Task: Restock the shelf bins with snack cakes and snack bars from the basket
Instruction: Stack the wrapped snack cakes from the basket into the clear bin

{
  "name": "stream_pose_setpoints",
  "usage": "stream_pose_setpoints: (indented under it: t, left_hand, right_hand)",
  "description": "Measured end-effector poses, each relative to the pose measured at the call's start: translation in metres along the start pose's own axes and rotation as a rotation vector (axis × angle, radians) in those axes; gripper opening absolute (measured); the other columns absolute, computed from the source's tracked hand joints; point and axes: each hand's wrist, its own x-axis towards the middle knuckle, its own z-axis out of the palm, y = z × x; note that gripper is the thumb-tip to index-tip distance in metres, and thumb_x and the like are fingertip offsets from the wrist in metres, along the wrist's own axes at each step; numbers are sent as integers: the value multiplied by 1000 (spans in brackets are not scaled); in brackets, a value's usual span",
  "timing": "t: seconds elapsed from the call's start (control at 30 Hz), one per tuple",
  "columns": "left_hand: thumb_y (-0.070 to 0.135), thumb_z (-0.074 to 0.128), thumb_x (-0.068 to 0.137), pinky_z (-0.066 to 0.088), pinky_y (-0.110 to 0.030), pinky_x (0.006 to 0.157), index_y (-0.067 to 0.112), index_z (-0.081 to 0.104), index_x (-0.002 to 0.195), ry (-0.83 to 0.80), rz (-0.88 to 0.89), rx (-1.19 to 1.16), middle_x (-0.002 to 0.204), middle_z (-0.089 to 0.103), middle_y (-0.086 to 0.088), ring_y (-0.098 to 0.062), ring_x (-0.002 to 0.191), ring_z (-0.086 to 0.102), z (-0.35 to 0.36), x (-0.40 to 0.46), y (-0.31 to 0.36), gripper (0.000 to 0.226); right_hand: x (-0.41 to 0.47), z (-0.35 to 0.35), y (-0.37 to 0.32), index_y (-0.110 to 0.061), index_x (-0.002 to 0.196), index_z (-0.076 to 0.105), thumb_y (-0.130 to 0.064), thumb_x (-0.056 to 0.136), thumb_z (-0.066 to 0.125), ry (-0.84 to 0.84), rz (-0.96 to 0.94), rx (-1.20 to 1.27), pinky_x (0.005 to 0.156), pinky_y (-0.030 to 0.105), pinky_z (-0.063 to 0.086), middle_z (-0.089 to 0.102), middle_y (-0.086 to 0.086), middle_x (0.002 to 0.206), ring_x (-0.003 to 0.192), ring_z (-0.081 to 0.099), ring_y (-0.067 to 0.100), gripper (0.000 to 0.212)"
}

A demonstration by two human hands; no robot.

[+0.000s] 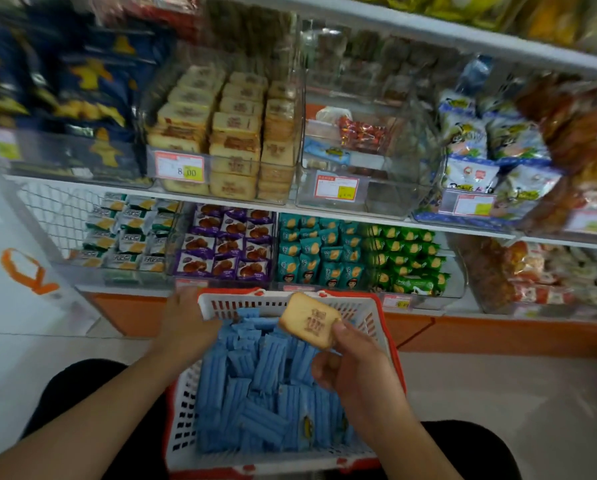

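A white and red basket (186, 403) sits on my lap, filled with several blue-wrapped snack bars (255, 386). My right hand (356, 365) pinches one yellow snack cake (309, 320) with a brown stamp, lifted above the basket's far end. My left hand (186, 323) grips the basket's far left rim. On the upper shelf, a clear bin (221, 136) holds stacked rows of the same yellow snack cakes. The clear bin (363, 157) to its right is mostly hollow, with a few red and blue packs inside.
The lower shelf holds bins of green-white (131, 233), purple (228, 244), teal (318, 251) and green packs (408, 254). Dark blue bags (72, 95) fill the upper left; blue-white bags (480, 147) and orange packs (574, 133) sit at the right. A shelf board (428, 29) overhangs above.
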Motion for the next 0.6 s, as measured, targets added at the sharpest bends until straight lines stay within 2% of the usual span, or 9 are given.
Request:
stream_pose_setpoints:
  t: [0.03,0.07,0.17,0.23,0.33,0.4,0.47,0.53,0.6]
  left_hand:
    - [27,66,98,56,-41,84,18,61,123,-57,16,-119,117,63,0,-23,107,64,-8,-14,16,26]
    - [28,59,103,60,-47,84,17,68,113,-147,18,-269,107,72,-1,-23,98,70,-16,-29,29,17]
    - [37,49,108,58,-53,92,4,73,109,-387,19,-713,103,77,-17,-34,95,75,-34,-77,58,41]
    - [49,49,104,57,-49,88,2,73,112,-437,54,-811,107,76,-21,-37,100,73,-43,-103,71,53]
    - [45,70,92,55,-53,99,14,73,116,-404,123,-760,110,78,-9,-28,103,75,-49,-122,80,40]
    - [37,78,86,57,-54,98,18,75,115,-375,94,-784,109,79,-6,-25,102,76,-57,-128,84,35]
    - [32,81,85,58,-53,95,15,75,117,-381,69,-815,110,78,-9,-28,103,76,-64,-132,86,36]
    - [25,81,87,62,-50,89,11,72,119,-357,60,-807,106,79,-9,-28,97,77,-72,-133,89,36]
    - [25,81,88,64,-47,84,13,71,117,-329,63,-748,100,80,-4,-24,90,78,-78,-132,94,32]
  right_hand:
    - [-10,9,-5,-1,126,65,-31,94,64,-25,-13,16,51,34,38,65,20,101,63,58,30,44]
    - [-19,17,-10,1,128,62,-29,95,63,-44,-26,35,50,34,39,65,21,101,64,58,31,44]
    - [-42,41,-18,3,130,54,-19,99,60,-61,-72,115,49,35,41,66,22,97,65,60,32,39]
    - [-54,55,-18,3,125,53,-15,98,59,-59,-95,151,46,35,43,68,24,97,63,62,34,33]
    - [-65,72,-20,4,117,54,-14,97,63,-14,-117,61,43,34,45,72,24,98,61,64,36,28]
    - [-69,77,-25,-1,114,60,-18,100,67,53,-169,-177,46,38,50,76,14,95,67,70,34,23]
    - [-70,74,-32,-17,117,64,-28,95,73,114,-247,-514,58,39,59,76,2,95,79,74,20,26]
    - [-69,69,-43,-36,131,55,-35,89,80,118,-388,-846,77,24,59,66,-11,122,102,65,-1,48]
    - [-70,68,-59,-49,147,35,-37,86,83,13,-560,-1124,105,15,41,32,-30,152,134,37,-13,79]
